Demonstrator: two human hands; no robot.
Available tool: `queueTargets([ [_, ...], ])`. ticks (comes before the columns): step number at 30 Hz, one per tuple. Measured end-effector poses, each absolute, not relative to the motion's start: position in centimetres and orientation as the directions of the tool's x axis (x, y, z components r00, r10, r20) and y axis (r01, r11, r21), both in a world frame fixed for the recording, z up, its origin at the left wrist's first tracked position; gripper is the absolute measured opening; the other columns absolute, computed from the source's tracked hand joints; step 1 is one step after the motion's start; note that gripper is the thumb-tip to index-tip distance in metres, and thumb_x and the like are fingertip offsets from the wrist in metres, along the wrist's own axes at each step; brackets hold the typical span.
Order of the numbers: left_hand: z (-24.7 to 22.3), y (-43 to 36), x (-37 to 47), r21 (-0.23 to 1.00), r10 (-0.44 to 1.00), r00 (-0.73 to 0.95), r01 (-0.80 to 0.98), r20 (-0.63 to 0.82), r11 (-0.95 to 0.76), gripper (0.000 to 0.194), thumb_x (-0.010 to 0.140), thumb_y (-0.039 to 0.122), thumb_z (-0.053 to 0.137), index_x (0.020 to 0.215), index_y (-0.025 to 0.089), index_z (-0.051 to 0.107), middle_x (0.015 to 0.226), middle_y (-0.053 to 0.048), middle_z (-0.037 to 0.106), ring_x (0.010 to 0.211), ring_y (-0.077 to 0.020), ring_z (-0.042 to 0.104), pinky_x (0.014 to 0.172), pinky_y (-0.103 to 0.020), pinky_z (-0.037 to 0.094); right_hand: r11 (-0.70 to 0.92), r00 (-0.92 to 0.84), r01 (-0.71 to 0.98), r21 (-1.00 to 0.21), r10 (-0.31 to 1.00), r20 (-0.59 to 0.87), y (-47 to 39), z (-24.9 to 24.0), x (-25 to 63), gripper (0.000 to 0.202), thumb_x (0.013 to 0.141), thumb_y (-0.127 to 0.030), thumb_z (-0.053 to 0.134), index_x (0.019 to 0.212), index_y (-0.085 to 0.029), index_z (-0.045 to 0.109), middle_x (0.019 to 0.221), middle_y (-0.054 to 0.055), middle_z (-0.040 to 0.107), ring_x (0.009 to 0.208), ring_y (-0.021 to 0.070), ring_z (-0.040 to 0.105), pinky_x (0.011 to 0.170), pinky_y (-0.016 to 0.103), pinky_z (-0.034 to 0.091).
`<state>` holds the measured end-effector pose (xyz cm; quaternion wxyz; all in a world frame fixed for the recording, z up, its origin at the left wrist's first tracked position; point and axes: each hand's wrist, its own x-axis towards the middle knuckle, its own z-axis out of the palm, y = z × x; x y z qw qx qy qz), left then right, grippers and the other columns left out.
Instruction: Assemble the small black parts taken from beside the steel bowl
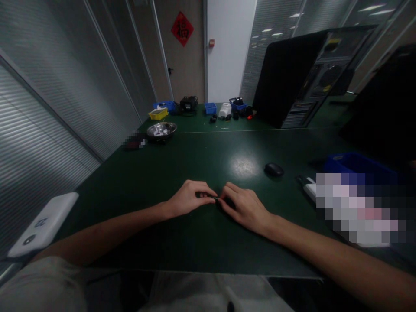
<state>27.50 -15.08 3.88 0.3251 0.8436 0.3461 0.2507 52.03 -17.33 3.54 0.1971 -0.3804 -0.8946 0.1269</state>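
While both hands are meeting at the table's near-centre, the left hand (188,200) and right hand (244,208) are pinching a small dark part (216,199) between their fingertips, w/ the part sitting right at the join, just above the green table (201,151). Fingers on both sides are curled in tight on it; the part is too small and dark to say what it is, or whether it's one piece or two being pushed together.

Risks, as a judgement only:
- Part is tiny and black on a dark mat in dim light, so if the pinch is slipping it's probably dropping and getting lost against the surface.
- Both hands are squeezing from opposite ends, approx in line; any off-axis push is likely bending or popping it sideways.
- Fingertips are covering most of it, so alignment is being done by feel, not sight.

Around: a black mouse (274,169) is lying at 1 o'clock from the hands, well apart. A blue bin (357,164) is sitting at 2–3 o'clock. A white device (43,225) is resting at 9 o'clock on the table edge. A steel bowl (161,129) is at 11 o'clock, far off. A computer case (305,78) is standing at 1 o'clock, at the back.
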Motion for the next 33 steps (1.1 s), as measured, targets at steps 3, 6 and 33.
queueTargets([
  [3,3.9,-15.1,27.5,0.735,0.754,0.622,0.408,0.211,-0.542,0.021,0.092,0.032,0.074,0.109,0.021,0.081,0.096,-0.006,0.076,0.083,-0.0175,0.068,0.075,-0.028,0.051,0.693,-0.649,0.616,-0.375,0.716,0.256,-17.3,3.5,52.1,0.014,0.106,-0.03,0.048,0.1,-0.021,0.057,0.098,0.003,0.061,0.073,0.0146,0.058,0.062,0.028,0.039],
  [6,3.9,-15.2,27.6,0.762,0.77,0.598,0.387,0.222,-0.52,0.019,0.09,0.03,0.076,0.107,0.022,0.082,0.098,-0.005,0.077,0.085,-0.018,0.07,0.077,-0.028,0.052,0.701,-0.658,0.602,-0.381,0.707,0.26,-17.2,3.5,52.2,0.015,0.107,-0.031,0.046,0.102,-0.021,0.056,0.099,0.004,0.061,0.073,0.0148,0.058,0.063,0.028,0.04],
  [33,4.6,-15.1,27.0,0.588,0.645,0.703,0.397,0.299,-0.705,0.028,0.098,0.026,0.066,0.126,0.023,0.071,0.119,-0.007,0.069,0.113,-0.0217,0.059,0.099,-0.037,0.049,0.67,-0.623,0.598,-0.44,0.734,0.271,-17.4,3.7,52.6,0.012,0.104,-0.03,0.051,0.099,-0.022,0.058,0.096,0.002,0.059,0.073,0.015,0.057,0.064,0.028,0.04],
])
